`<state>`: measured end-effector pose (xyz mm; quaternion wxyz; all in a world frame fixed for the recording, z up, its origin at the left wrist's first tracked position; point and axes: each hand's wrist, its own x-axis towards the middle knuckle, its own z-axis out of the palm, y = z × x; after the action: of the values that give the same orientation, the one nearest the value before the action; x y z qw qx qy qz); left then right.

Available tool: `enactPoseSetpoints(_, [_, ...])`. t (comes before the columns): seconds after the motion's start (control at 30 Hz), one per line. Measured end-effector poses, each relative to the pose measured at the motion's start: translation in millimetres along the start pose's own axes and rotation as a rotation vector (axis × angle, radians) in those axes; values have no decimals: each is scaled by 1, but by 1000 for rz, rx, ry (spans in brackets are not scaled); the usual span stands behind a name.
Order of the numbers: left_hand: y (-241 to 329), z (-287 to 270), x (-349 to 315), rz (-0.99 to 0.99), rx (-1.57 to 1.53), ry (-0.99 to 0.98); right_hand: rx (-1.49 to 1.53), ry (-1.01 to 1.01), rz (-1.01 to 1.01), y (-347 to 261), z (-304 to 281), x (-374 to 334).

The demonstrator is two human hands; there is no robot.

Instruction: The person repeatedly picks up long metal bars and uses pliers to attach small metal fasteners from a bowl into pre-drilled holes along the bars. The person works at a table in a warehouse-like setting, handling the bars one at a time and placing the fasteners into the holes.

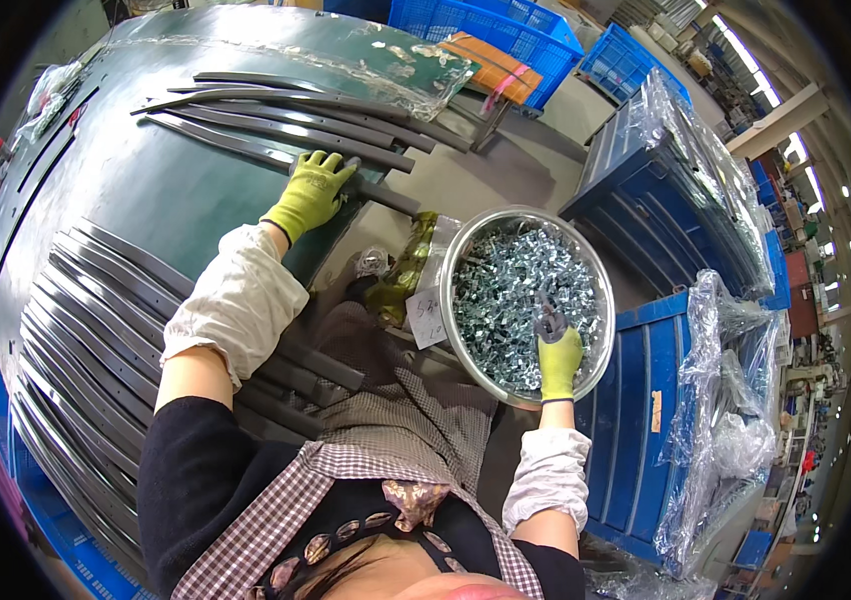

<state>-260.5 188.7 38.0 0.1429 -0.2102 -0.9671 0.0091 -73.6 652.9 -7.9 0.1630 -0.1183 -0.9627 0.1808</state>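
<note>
My left hand [314, 192], in a yellow-green glove with grey fingertips, is closed over a long dark strip [386, 196] near its right end. That strip lies at the near side of a group of similar dark strips [291, 118] on the green table. To the right, a round metal basin [454, 345] is filled with small shiny metal clips [516, 280]. My right hand [559, 362], gloved the same way, reaches into the basin from its near side. Its grey fingertips are drawn together among the clips; exactly what they pinch is partly hidden.
Many more dark strips [96, 370] lie side by side on the table's [186, 200] near left. Blue metal bins [636, 410] with clear plastic wrap [726, 420] stand right of the basin. Blue crates [506, 40] are at the back. A paper note [427, 315] sits beside the basin.
</note>
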Motion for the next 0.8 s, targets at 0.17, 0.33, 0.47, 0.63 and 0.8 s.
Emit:
enactPoseSetpoints(0.17, [0, -28, -32, 171, -25, -148, 380, -20, 71, -10, 4, -2])
enactPoseSetpoints(0.33, [22, -36, -59, 250, -200, 35, 179, -139, -19, -28, -18, -7])
enactPoseSetpoints(0.47, [46, -36, -74, 293, -249, 7, 270, -106, -48, -30, -26, -13])
enactPoseSetpoints(0.63, [52, -47, -82, 297, -233, -170, 517, -162, 88, -42, -40, -23])
enactPoseSetpoints(0.8, [47, -64, -93, 269, -315, -217, 986, -270, 251, -28, -32, -28])
